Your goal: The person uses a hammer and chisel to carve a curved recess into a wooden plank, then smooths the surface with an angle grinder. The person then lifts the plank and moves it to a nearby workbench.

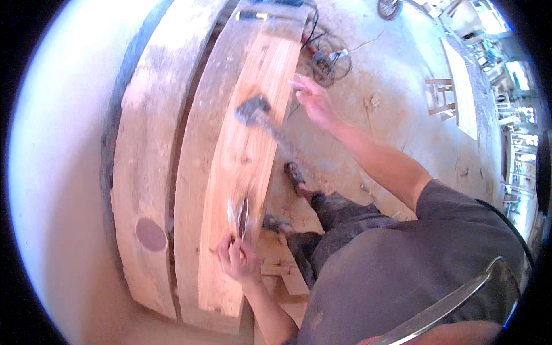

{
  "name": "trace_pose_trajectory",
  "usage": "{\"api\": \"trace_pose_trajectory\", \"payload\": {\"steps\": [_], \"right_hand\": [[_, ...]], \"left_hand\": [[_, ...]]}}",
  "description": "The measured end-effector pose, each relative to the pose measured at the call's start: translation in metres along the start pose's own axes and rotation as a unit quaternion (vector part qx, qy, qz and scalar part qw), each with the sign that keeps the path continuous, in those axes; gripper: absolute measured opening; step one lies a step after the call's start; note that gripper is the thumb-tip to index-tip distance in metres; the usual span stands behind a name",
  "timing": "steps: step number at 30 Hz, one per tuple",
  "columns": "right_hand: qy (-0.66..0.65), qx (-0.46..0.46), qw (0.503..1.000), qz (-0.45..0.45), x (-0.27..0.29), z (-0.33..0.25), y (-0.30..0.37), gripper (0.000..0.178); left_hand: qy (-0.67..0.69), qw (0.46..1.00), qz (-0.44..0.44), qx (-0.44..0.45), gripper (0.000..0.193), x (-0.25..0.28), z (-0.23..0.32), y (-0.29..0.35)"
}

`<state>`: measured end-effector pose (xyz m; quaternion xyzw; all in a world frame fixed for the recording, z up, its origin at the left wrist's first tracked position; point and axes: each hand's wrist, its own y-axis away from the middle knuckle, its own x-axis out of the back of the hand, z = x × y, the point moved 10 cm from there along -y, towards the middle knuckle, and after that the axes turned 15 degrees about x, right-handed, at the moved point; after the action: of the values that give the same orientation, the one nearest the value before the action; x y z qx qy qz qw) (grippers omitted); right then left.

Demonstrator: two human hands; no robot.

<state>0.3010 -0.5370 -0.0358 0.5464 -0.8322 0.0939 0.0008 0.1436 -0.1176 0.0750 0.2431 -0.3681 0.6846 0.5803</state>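
Note:
A pale plank (241,172) with visible grain lies lengthwise on a worn wooden bench (192,172). Near the plank's close end, my left hand (238,259) is closed with curled fingers. A narrow, shiny metal tool with a dark part (238,217) sticks out beyond these fingers; blur hides its exact kind. Farther along, a hammer (253,110) with a dark, blocky head is over the plank, its blurred handle slanting past the edge. My right hand (315,103) is beside the plank's far right edge, fingers stretched out, apart from the hammer.
A second long board (144,172) with a dark round patch runs along the wall. A slim handled tool (252,15) lies at the bench's far end. Coiled cables (330,60) rest on the floor. A long pale board on a trestle (460,86) stands at right.

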Motion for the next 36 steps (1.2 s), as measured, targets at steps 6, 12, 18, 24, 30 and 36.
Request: {"api": "trace_pose_trajectory", "payload": {"steps": [6, 12, 18, 24, 30, 36], "right_hand": [[-0.342, -0.115, 0.931, 0.048, 0.001, 0.009, -0.04, 0.049], [-0.253, -0.104, 0.952, -0.135, -0.059, -0.005, -0.061, 0.053], [0.122, 0.074, 0.9, -0.412, -0.2, 0.008, -0.126, 0.058], [0.431, 0.15, 0.71, -0.537, -0.306, 0.057, -0.135, 0.071], [0.542, 0.219, 0.555, -0.592, -0.333, 0.078, -0.126, 0.068], [0.476, 0.228, 0.553, -0.645, -0.324, 0.038, -0.113, 0.036]], "left_hand": [[-0.013, 0.999, 0.011, 0.028, 0.02, 0.008, 0.01, -0.002], [-0.054, 0.997, 0.035, 0.05, 0.021, 0.028, 0.01, 0.006], [-0.072, 0.991, 0.055, 0.095, 0.023, 0.053, 0.012, 0.019], [-0.119, 0.979, 0.098, 0.135, 0.025, 0.067, 0.019, 0.031], [-0.141, 0.973, 0.114, 0.144, 0.024, 0.068, 0.02, 0.027], [-0.183, 0.974, 0.041, 0.131, 0.022, 0.056, 0.015, 0.017]]}}
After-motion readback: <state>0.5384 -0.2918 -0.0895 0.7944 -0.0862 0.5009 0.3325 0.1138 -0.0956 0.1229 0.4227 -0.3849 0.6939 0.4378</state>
